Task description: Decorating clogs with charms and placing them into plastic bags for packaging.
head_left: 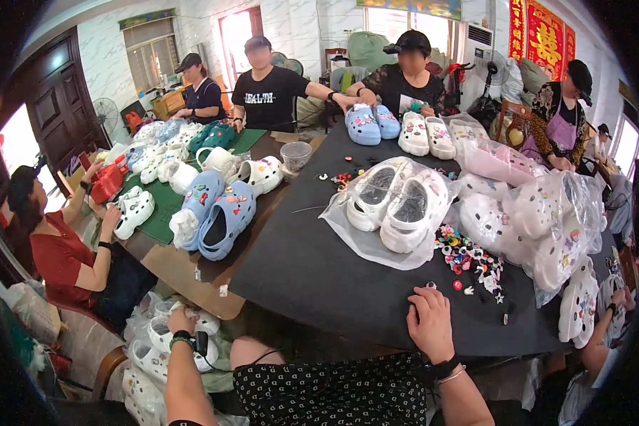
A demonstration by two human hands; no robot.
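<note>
At the far left, below the table's near left corner, the left hand (181,321) reaches down off the table's edge into a heap of white clogs in clear bags (149,355) on the floor; its fingers are buried among the bags, so whether they grip anything cannot be told. On the table's left side, a pair of light blue clogs (216,213) with small charms lies near the edge of the black table mat (312,270), beside a green mat (165,202) carrying more white clogs. Toward the middle of the black mat sits a pair of white clogs in a clear plastic bag (394,206). The right hand (430,323) rests palm down at the mat's near edge, fingers loosely curled and holding nothing, fingertips just beside a few loose charms. Right of it, a scatter of colourful shoe charms (468,259) spreads across the mat, and bagged white clogs (539,227) pile up along the right edge.
</note>
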